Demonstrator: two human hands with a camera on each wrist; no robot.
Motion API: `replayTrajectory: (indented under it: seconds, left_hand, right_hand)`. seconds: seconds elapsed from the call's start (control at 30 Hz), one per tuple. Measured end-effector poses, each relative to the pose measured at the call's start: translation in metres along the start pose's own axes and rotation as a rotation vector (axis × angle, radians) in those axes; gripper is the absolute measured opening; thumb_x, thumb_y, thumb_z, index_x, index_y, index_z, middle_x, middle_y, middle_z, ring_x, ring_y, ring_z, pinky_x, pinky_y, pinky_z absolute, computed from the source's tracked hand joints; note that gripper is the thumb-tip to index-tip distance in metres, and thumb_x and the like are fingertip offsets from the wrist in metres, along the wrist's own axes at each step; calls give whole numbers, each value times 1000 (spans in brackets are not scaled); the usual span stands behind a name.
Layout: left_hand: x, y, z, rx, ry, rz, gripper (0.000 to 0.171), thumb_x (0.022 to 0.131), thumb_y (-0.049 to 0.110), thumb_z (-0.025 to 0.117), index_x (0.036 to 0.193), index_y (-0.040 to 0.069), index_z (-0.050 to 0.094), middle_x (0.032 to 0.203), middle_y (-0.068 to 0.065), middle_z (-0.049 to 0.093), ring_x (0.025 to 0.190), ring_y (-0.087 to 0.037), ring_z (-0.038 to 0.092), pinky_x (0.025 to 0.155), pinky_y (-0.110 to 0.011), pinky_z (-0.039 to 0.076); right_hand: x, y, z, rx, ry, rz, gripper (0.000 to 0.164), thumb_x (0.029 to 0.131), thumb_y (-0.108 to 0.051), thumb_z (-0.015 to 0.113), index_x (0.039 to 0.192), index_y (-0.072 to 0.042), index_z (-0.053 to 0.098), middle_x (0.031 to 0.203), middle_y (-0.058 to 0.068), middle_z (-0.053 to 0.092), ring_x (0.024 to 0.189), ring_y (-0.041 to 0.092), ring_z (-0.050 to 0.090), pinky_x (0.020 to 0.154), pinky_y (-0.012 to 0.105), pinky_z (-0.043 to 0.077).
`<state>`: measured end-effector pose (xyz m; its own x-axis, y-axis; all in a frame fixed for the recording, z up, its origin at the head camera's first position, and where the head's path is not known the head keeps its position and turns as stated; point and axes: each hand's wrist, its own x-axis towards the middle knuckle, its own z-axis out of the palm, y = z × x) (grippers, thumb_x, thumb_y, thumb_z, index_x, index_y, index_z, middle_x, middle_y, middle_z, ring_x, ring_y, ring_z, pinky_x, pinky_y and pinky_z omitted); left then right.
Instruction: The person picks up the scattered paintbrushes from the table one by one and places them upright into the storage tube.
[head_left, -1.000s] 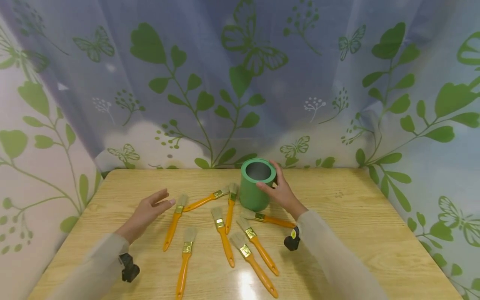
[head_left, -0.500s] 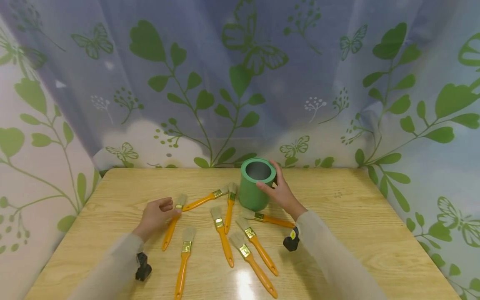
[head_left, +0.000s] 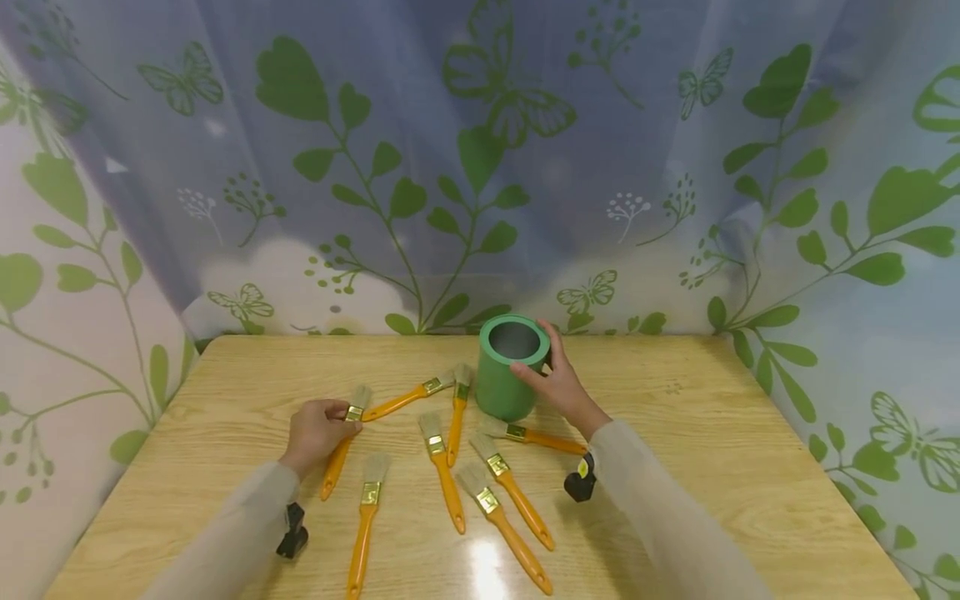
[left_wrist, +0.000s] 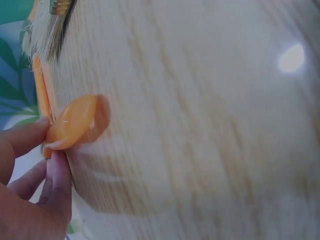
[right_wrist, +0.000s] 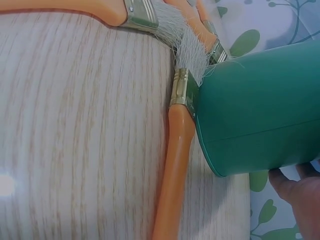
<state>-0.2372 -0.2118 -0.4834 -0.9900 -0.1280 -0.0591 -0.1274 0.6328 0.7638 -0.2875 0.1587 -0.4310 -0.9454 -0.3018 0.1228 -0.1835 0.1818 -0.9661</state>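
Note:
At the table's left, my left hand (head_left: 313, 435) pinches a flat paintbrush (head_left: 337, 468) near its brass ferrule, thumb on one side and fingers on the other. Its orange handle (left_wrist: 74, 122) points at the camera in the left wrist view, close over the wood. My right hand (head_left: 564, 385) grips a green cylindrical cup (head_left: 497, 387) from the right, thumb near the front rim and fingers behind. The cup stands upright with a dark hollow inside. Beside its base lies another paintbrush (right_wrist: 177, 155), bristles right at the cup's wall in the right wrist view.
Several more orange-handled paintbrushes lie scattered on the wooden table, among them one at the front left (head_left: 363, 529) and one at the front right (head_left: 517, 546). A curtain (head_left: 420, 125) with leaves and butterflies hangs behind the table's back edge.
My left hand has moved right and down onto the leftmost paintbrush, and its fingers have closed on it. The right hand and the cup have stayed in place.

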Motion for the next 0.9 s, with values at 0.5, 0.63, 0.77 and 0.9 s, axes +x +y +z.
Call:
replayTrajectory:
  seconds: [0.5,0.63,0.77,0.9]
  left_hand:
    - [-2,-6,-10,-27,-33,-25,40,83,12,73,113,-12,61,101,-24,65,87,-28,64,69,-32,56]
    - [-1,-9,-17,-41,-42,-54,43,87,17,70,117,-11,59,103,-23,64,86,-25,62,68,-28,54]
    - [2,-5,-28,-64,-39,-69,42,91,19,66,120,-10,57,104,-20,62,84,-21,59,64,-23,50]
    - [3,6,-42,-115,-29,-60,42,92,18,63,121,-12,56,104,-20,62,81,-17,59,65,-24,52]
  right_hand:
    - [7,23,1,-27,37,-33,83,91,-30,65,152,-36,9,151,12,27,140,33,29,108,60,31]
    - [7,23,0,-23,32,-16,82,93,-26,64,152,-36,8,152,12,27,140,32,27,108,60,30]
    - [6,16,-1,-2,16,-6,83,93,-21,63,153,-31,7,153,15,24,142,35,24,109,61,27]
    - [2,3,0,-1,6,2,83,93,-17,62,154,-25,6,153,18,23,141,37,24,108,62,28]
